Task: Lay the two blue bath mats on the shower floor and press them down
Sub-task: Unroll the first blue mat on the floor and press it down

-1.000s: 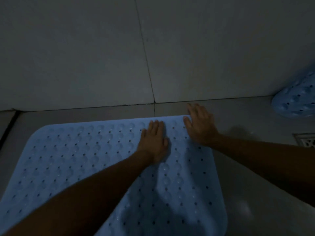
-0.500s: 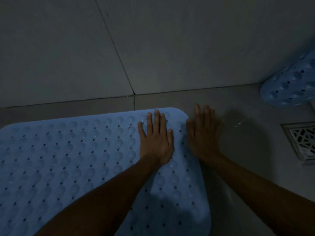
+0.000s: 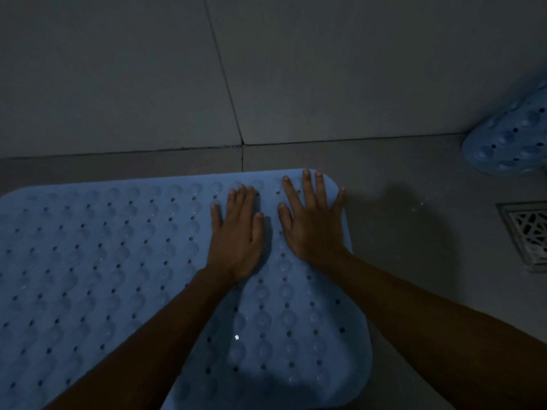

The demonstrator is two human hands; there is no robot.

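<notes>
Both the left hand (image 3: 236, 238) and the right hand (image 3: 313, 223) press flat, fingers spread and gripping nothing, on the far right corner of the first blue mat (image 3: 97, 261) already laid on the shower floor (image 3: 414, 179), while the second mat (image 3: 512, 137), seemingly unlaid in this dim light, waits far right beyond the drain (image 3: 529, 232).

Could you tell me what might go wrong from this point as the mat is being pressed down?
Both hands, left hand and right hand, press only the mat's far right corner, so other areas may stay unstuck. The second mat lies curled against the wall, and laying it could cover the floor drain.
</notes>
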